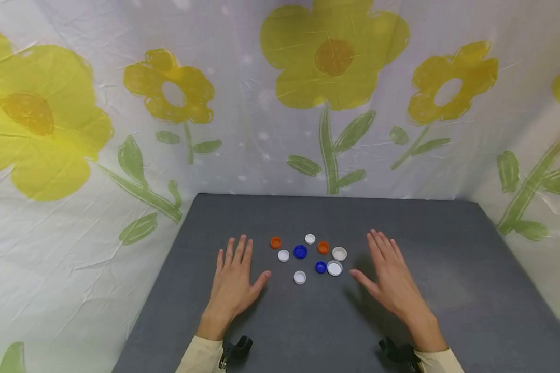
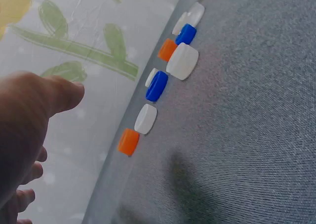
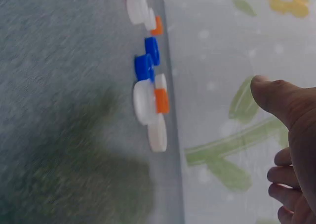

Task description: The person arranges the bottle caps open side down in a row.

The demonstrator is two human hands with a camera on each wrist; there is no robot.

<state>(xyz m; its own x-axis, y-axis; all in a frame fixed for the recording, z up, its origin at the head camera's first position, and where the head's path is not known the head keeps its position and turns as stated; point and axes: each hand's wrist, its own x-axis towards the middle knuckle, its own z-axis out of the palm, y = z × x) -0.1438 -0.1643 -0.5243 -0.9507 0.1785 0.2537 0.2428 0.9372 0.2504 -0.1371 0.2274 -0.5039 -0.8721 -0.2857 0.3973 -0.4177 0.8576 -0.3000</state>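
Several bottle caps in white, blue and orange lie scattered on the grey table between the hands. Nearest the left hand (image 1: 234, 286) are an orange cap (image 1: 275, 242) and two white caps, one farther back (image 1: 283, 255) and one closer to the front (image 1: 299, 277). Fingers straight and thumb spread, that hand holds nothing. To the right, the right hand (image 1: 393, 280) also has straight fingers and nothing in its grasp. Its thumb points toward a large white cap (image 1: 334, 268), beside a small blue cap (image 1: 320, 267). A larger blue cap (image 1: 301, 252) sits mid-group, near a second orange cap (image 1: 323, 247).
The grey table (image 1: 448, 248) reaches back to a white curtain (image 1: 242, 155) printed with yellow flowers, which also hangs along both sides. Dark camera mounts sit at the left wrist (image 1: 238, 348) and the right wrist (image 1: 396, 352).
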